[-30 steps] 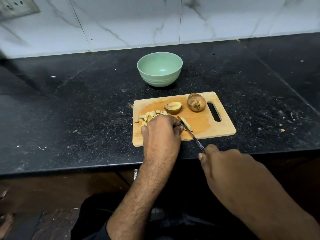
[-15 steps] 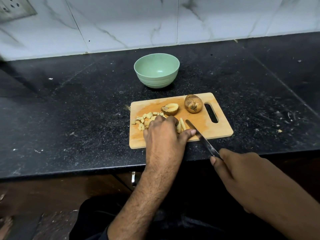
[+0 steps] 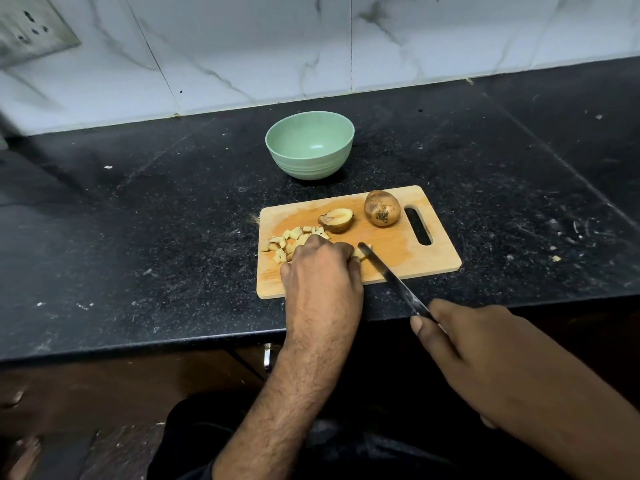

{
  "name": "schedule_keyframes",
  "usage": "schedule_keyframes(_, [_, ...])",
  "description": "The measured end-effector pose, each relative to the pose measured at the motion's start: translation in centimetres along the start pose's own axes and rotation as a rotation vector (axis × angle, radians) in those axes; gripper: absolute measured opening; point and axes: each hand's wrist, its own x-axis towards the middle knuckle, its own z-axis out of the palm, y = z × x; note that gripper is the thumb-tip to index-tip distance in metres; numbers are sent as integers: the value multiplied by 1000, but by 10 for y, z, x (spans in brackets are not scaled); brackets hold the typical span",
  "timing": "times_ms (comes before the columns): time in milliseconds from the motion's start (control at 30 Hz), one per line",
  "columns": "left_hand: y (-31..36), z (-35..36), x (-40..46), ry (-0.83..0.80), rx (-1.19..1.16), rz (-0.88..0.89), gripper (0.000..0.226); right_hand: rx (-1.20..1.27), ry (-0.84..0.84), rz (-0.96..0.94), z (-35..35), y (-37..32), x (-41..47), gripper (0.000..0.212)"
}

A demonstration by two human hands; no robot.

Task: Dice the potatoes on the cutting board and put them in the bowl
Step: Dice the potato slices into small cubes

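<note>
A wooden cutting board (image 3: 408, 251) lies on the black counter. On it sit a whole potato (image 3: 382, 208), a halved potato (image 3: 336, 220) cut face up, and several diced pieces (image 3: 287, 239) at the left. My left hand (image 3: 320, 268) rests on the board with curled fingers holding potato strips (image 3: 360, 252) in place. My right hand (image 3: 481, 348) grips a knife (image 3: 391, 277) whose blade tip lies against those strips. The green bowl (image 3: 310, 148) stands behind the board and holds nothing.
The black stone counter (image 3: 138, 237) spreads to both sides, with crumbs scattered on the right. A white marble-tiled wall (image 3: 311, 39) rises behind, with a socket plate (image 3: 31, 29) at top left. The counter's front edge runs just below the board.
My left hand has curled its fingers back over the strips. The knife blade has come down from its raised position and closed in on the strips beside my left fingers.
</note>
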Motion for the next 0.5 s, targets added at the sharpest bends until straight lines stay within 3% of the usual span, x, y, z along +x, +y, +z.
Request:
schedule_keyframes(233, [4,6,2,27,-25,10,29,-21,118,12,4,9,8,40])
schedule_keyframes(500, [-3,6,2,71,-120,70,24,6,89,-50,18,5,16,38])
